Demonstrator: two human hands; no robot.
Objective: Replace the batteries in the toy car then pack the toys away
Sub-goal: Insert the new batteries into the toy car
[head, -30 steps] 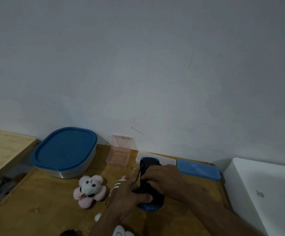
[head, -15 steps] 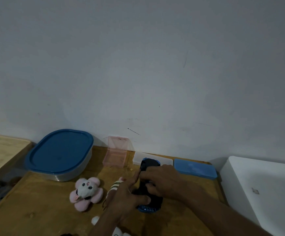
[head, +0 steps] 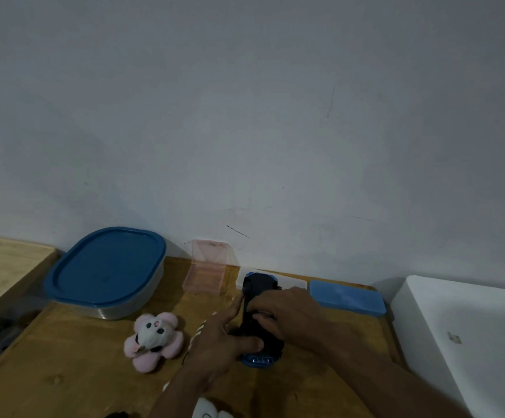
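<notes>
My 2 hands meet on the toy car [head: 258,289], which lies lengthwise on the wooden table [head: 64,381] at the centre of the scene. Its far end points to the wall and its blue near end points toward me. It may be belly up, but the light is too dim to be sure.

My left hand [head: 221,336] grasps the car from the left, thumb laid across the near end and index finger straight along the side. My right hand [head: 289,309] curls over the middle, fingertips bent down onto the body. I cannot tell whether they pinch a battery cover.

I judge this to be the battery step, with packing not yet begun. A pink flower plush [head: 154,339] lies loose to the left, and the blue-lidded container [head: 106,267] sits closed at far left.

To do this step well, I should brace the car firmly with the left thumb and work the cover with the right fingertips only. I should lift gently so nothing springs out and rolls away.
</notes>
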